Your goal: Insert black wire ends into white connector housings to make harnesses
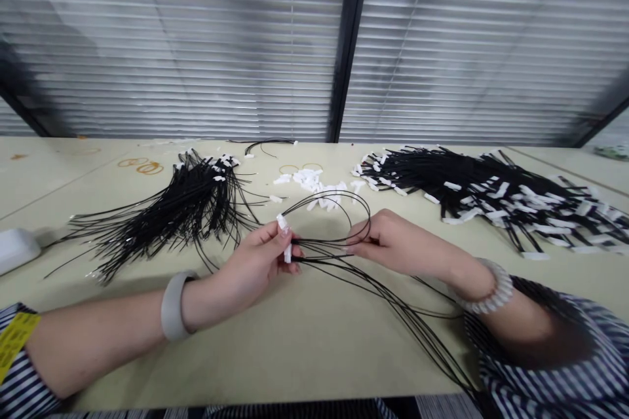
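Near the middle of the table, my left hand (268, 252) pinches a white plastic connector (287, 254) with several thin black wires (388, 289) coming out of its right side. Some of these wires curve up and back in a loop above the table; others trail down to the right, past the front edge. To the right, my right hand (381, 239) is closed with thumb and fingers together at the looped wires. Its fingertips are partly turned away, so exactly which wire it grips is hard to see. Behind the hands lie loose white connectors (308, 179) in a small pile.
A heap of loose black wires (177, 222) spreads on the left. On the right lies a large stack of black cables with white connectors (462, 177). Rubber bands (149, 167) rest at the back left, a white device (17, 250) at the left edge. Window blinds (196, 65) rise behind.
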Demonstrator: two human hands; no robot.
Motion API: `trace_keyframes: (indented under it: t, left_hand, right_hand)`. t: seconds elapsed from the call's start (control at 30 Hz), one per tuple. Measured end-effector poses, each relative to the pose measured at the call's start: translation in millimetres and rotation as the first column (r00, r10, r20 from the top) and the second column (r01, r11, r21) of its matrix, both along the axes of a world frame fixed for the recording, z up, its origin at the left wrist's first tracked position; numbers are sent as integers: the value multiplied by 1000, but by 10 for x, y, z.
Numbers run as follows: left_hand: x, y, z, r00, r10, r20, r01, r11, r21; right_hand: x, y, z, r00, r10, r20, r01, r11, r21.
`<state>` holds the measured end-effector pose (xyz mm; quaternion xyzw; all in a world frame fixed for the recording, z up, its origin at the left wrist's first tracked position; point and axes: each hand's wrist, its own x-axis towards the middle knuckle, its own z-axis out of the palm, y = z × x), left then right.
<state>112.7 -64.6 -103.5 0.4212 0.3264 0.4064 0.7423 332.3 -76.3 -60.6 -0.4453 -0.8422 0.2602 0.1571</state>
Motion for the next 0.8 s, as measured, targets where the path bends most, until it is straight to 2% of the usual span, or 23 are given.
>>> trace_keyframes:
  t: [0.1,0.27,0.37,0.43,0.5,0.53,0.6,0.63,0.67,0.7,0.73,0.8]
  left_hand:
    - [2,-1,2,1000,14,-1,-14,1000,-3]
    - [9,-2,9,1000,19,-8,-19,1000,-7]
    - [15,0,9,1000,16,-8,-16,1000,-5]
    - [18,5,8,999,40,-1,-40,999,-13]
    - [19,12,8,996,83,18,-82,996,-23]
    - [18,15,8,994,102,29,-101,994,-28]
    - [15,22,10,990,133,49,-131,991,-32]
    - [14,25,12,988,144,56,-143,989,-33]
    - [14,28,13,987,152,60,-150,988,-32]
    - [14,30,14,986,155,58,-153,988,-32]
    - [16,32,15,987,150,52,-149,988,-33]
    - [23,35,11,992,123,22,-122,992,-38]
  right_hand:
    - [-27,-43,27,987,3,158,-32,983,181]
    - [-70,-98,5,967,-45,251,-30,958,285]
    - [-83,-114,-11,923,-89,375,-55,932,357]
    - [-53,-110,-12,862,-190,470,-44,895,443]
    - [12,-91,-5,786,-366,498,30,828,561]
    - [50,-78,2,764,-457,456,97,779,619]
    - [112,-58,25,795,-562,227,262,657,707]
    - [128,-57,43,836,-545,54,347,603,718]
    - [130,-65,67,867,-478,-139,427,570,702]
    - [119,-85,98,867,-375,-328,494,567,659]
    - [99,-117,138,822,-266,-504,553,586,593]
    - [47,-216,238,627,-118,-770,631,657,413]
